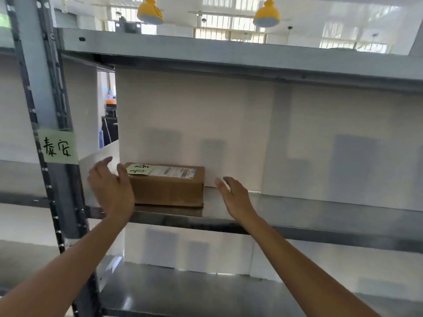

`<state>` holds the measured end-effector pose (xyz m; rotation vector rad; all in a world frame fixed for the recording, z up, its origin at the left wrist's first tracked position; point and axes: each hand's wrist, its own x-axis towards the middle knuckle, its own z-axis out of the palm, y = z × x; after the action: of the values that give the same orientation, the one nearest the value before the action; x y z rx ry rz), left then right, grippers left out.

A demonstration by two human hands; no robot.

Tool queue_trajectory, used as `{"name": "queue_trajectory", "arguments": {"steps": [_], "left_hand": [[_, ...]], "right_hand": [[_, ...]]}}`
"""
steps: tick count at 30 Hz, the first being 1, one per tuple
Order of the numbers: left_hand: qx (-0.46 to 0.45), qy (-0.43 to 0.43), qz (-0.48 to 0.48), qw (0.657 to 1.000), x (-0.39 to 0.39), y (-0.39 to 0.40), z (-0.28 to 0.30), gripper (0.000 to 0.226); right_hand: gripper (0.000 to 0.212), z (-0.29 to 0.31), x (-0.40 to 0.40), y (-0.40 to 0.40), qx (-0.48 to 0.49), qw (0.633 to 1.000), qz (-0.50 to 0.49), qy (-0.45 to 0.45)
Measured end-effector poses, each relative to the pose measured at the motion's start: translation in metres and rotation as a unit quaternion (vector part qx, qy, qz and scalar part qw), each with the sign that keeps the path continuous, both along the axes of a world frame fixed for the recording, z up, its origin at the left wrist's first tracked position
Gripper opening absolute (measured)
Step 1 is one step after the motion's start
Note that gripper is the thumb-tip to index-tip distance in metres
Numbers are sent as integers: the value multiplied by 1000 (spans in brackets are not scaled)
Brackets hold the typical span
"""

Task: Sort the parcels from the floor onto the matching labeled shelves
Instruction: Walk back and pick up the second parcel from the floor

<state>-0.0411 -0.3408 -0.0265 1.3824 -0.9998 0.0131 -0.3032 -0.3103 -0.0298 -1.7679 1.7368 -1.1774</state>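
A brown cardboard parcel (169, 189) lies flat on the grey metal shelf (320, 216), at its left end. On its top are a green handwritten note and a white shipping label. A matching green label (58, 147) is stuck to the left upright. My left hand (109, 188) is at the parcel's left end, fingers spread, thumb over the top edge near the note. My right hand (233, 197) hovers open just right of the parcel, a small gap between them.
White panels back the shelf. Another grey shelf (183, 291) runs below, and one (229, 56) above. The dark perforated upright (45, 110) stands at the left. Yellow lamps (266, 14) hang from the ceiling behind.
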Motion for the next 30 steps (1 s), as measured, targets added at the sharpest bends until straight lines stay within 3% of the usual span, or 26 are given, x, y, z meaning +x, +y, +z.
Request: {"name": "queue_trajectory", "arguments": {"steps": [2,4,7,11,18,26,30], "left_hand": [[-53,-79,-43,995,-24,13,-2,31],[-95,-153,-152,972,-55,27,-1,29],[-116,-332,-240,905,-107,41,-2,41],[-60,-473,-298,827,-208,59,-5,67],[-81,-475,-376,792,-374,131,-5,75],[-135,-491,-495,704,-526,259,-26,83],[-136,-481,-553,666,-587,347,-51,77]], "right_hand": [[64,-3,-21,24,-32,998,-4,53],[71,-6,-46,44,-70,983,-41,166],[85,-8,-84,68,-135,937,-109,304],[78,-9,-152,113,-125,900,-199,368],[81,-18,-278,233,-76,848,-367,375],[79,-45,-380,415,6,773,-513,373],[76,-60,-401,496,45,727,-580,365]]}}
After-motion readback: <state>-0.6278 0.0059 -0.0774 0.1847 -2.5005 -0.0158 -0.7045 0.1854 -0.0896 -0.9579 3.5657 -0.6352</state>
